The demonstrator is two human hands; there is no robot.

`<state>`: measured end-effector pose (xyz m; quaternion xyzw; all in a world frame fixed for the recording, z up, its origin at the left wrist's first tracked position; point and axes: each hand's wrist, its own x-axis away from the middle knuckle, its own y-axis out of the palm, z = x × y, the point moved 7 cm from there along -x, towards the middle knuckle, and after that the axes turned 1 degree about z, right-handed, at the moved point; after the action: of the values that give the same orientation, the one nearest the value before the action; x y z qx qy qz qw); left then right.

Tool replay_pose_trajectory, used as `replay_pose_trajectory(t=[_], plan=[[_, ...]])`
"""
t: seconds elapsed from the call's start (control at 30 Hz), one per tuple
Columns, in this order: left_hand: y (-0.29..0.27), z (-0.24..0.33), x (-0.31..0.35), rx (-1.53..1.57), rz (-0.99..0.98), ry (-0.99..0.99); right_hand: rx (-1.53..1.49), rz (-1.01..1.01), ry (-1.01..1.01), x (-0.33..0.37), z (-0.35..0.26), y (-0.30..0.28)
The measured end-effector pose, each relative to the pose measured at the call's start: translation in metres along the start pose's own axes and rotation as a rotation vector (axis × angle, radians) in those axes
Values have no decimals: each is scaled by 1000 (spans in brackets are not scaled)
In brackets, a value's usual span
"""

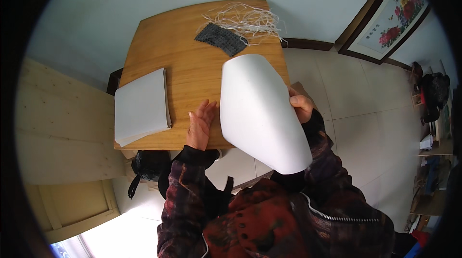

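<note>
My right hand (301, 107) grips a large white sheet of paper (260, 113) by its right edge, thumb on top and the other fingers mostly hidden behind it. The sheet bows in a curve above the table's front right part. Left of it, my left hand (201, 125) is raised over the table's front edge, fingers stretched out and holding nothing. Further left, a stack of white paper sheets (142, 104) lies at the table's left side, apart from both hands.
On the wooden table (178, 51), a dark grey textured piece (221, 39) lies beside a tangle of pale strings (245, 19). A black plastic bag (147, 164) is below the front left edge. A framed flower picture (392, 22) leans at the right wall, near cluttered shelves (435, 149).
</note>
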<state>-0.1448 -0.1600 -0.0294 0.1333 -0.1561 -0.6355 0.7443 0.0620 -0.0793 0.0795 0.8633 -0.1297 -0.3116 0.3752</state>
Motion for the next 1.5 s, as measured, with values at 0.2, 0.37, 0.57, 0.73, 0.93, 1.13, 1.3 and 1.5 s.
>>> replay_pose_trajectory(t=[0.2,0.37,0.57,0.73,0.93,1.13,1.3,1.5], plan=[[10,-10,24,371,109,-105,-67,-63,34,-4,-11,-14],[26,1,43,385,187,-46,205,374,301,24,-20,-80],[-14,24,-3,-453,292,-182,918,504,715,38,-20,-140],[-46,11,-18,-808,227,-220,1388,557,763,42,-21,-141],[-40,12,-6,-858,403,-156,1693,784,532,47,-18,-135],[-6,57,13,-1560,569,57,2044,786,322,37,-31,-75],[60,42,-8,-1543,204,521,2180,240,-68,-16,43,-26],[44,-1,-47,-1635,124,200,2251,348,496,-19,90,-74]])
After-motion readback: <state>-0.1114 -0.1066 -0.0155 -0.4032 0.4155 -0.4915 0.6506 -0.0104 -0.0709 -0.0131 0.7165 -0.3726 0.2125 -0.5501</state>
